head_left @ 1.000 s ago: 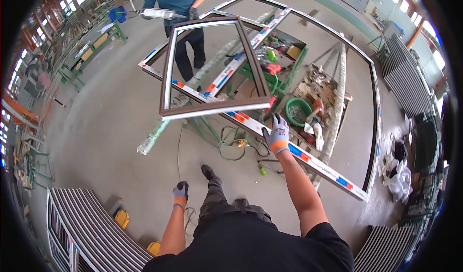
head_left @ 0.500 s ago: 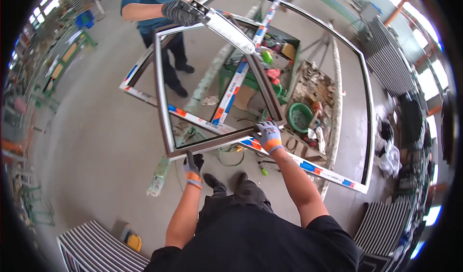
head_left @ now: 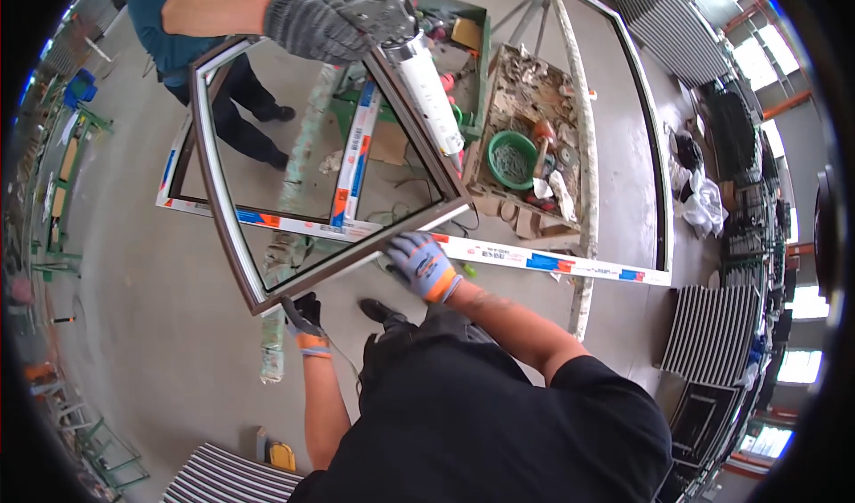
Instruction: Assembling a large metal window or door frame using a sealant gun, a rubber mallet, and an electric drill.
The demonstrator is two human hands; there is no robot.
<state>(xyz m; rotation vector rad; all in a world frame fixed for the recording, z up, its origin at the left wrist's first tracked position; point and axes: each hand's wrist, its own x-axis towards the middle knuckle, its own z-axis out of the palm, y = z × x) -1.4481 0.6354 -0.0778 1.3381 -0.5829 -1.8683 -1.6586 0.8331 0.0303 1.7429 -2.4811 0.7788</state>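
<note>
A small brown-and-silver window frame (head_left: pixel 233 227) lies tilted over a larger frame (head_left: pixel 499 255) with printed protective tape. My left hand (head_left: pixel 307 314), in a dark-palmed work glove, is closed at its near left corner, fingers partly hidden under the edge. My gloved right hand (head_left: pixel 423 265) grips the near bar, left of the right corner. From the far side, another person's hand (head_left: pixel 316 26) in a striped grey glove holds a caulking gun (head_left: pixel 383 20) with a white tube (head_left: pixel 429 93). Its nozzle points down at the small frame's right bar, near the corner.
A debris-covered bench (head_left: pixel 534 84) holds a green bowl (head_left: pixel 512 159) of small metal pieces. A green tool tray (head_left: pixel 481 66) stands beside it. Pale support rails (head_left: pixel 583 147) run beneath the large frame. Striped stacks of profiles (head_left: pixel 712 334) and white plastic bags (head_left: pixel 704 204) lie at right.
The view has shifted. My right hand has slid left along the near bar, away from the right corner. The other person's caulking gun has moved down the right bar toward that corner.
</note>
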